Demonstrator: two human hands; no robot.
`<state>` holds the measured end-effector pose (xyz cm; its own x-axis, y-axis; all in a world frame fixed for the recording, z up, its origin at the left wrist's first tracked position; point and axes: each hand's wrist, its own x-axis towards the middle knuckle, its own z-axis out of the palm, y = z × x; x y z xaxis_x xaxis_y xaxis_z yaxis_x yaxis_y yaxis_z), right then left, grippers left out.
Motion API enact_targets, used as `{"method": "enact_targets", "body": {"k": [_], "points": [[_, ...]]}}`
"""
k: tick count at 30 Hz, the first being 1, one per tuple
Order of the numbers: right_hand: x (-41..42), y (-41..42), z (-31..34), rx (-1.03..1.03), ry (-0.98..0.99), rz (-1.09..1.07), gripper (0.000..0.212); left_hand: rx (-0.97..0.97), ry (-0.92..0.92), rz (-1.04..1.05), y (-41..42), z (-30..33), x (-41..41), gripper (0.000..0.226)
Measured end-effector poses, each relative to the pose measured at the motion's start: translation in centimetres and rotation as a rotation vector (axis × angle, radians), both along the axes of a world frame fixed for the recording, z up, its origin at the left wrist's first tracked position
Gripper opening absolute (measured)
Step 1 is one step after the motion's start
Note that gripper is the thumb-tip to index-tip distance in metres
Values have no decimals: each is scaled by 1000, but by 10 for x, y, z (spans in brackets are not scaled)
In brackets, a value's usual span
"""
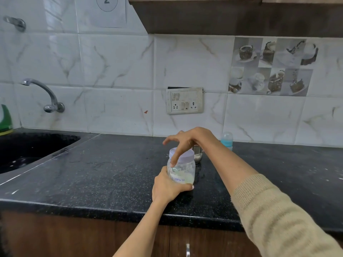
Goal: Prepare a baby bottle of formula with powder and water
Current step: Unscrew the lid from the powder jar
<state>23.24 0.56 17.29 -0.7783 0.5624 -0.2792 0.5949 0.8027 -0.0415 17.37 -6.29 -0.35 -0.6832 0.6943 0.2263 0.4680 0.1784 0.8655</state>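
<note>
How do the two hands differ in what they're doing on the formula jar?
The left hand wraps the lower body of the clear plastic formula jar; the right hand comes from above, fingers on its pale purple lid. The left forearm is bare; the right wears a beige knit sleeve. Both touch the same jar.

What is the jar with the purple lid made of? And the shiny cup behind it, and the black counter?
The jar looks like clear plastic: you can see pale powder through its cloudy wall. Its lid seems matte lilac plastic. The cup looks like polished steel, since it is silvery and reflective, though mostly hidden. The counter appears to be polished black stone, speckled and glossy.
</note>
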Motion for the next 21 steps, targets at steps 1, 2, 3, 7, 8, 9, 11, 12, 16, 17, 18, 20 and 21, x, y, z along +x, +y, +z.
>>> {"method": "enact_targets", "body": {"k": [1,2,3,7,8,9,11,12,16,17,18,20,21], "points": [[-1,0,-1,40,-16,-23,93,-2,2,3,0,0,0,89],[-1,1,-3,75,-31,-41,92,-7,8,7,0,0,0,90],[0,3,-4,89,-27,-49,85,-13,17,10,0,0,1,90],[4,7,-3,-15,87,0,58,-20,30,11,-1,0,1,89],[5,7,-1,-37,97,18,57,-20,33,11,-1,0,1,90],[6,7,1,-59,108,31,57,-21,37,11,-1,0,1,92],[8,6,6,-103,143,43,59,-27,46,7,-2,1,1,93],[10,8,8,-124,172,50,60,-30,48,4,-3,1,2,94],[25,15,9,-237,387,52,66,-31,56,-11,-6,4,2,95],[29,18,6,-264,463,48,67,-30,58,-14,-6,4,2,94],[35,21,2,-294,545,41,68,-29,62,-18,-7,5,3,93],[46,26,-9,-385,711,25,68,-33,75,-24,-8,5,4,91],[53,28,-15,-442,789,23,66,-37,79,-27,-8,6,4,90]]}}
